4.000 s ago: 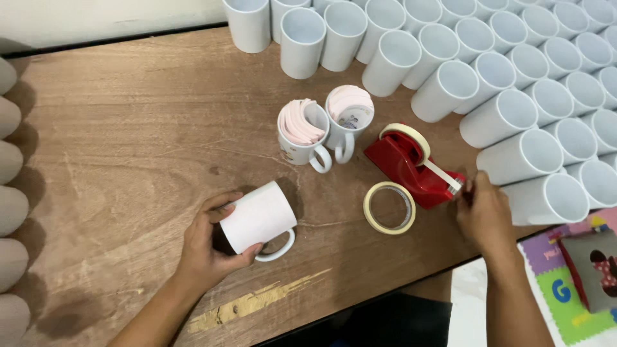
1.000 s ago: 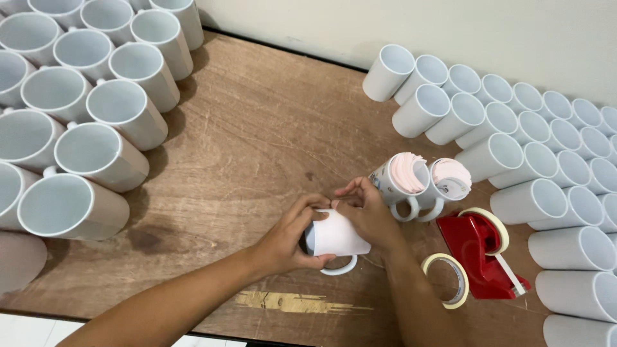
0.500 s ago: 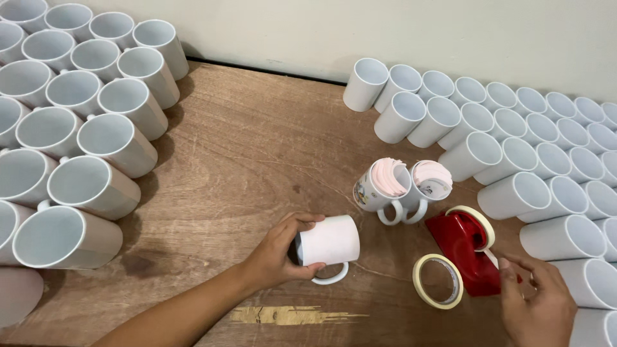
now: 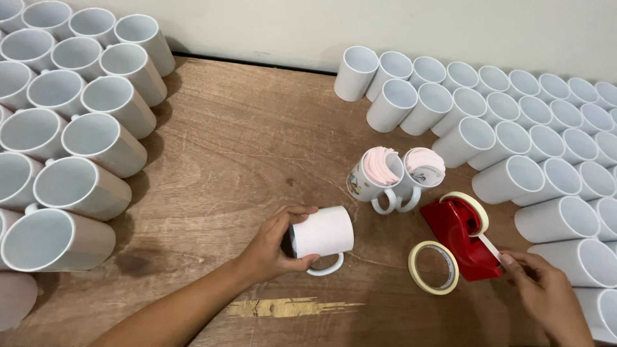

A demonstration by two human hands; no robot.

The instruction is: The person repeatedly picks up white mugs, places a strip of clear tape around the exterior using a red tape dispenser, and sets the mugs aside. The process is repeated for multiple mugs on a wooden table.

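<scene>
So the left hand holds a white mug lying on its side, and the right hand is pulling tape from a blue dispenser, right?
Not quite: the tape dispenser is red, not blue, as the head view shows. The left hand does hold the white mug on its side, and the right hand is at the tape end.

The left hand [image 4: 273, 247] is reached in from the lower left on a bare forearm, with fingers curled over the top and the thumb [image 4: 302, 260] pressed underneath, so that a firm grasp is formed. The right hand [image 4: 546, 292] is extended from the lower right corner, palm down, with forefinger and thumb [image 4: 514, 263] pinched together at their tips.
</scene>
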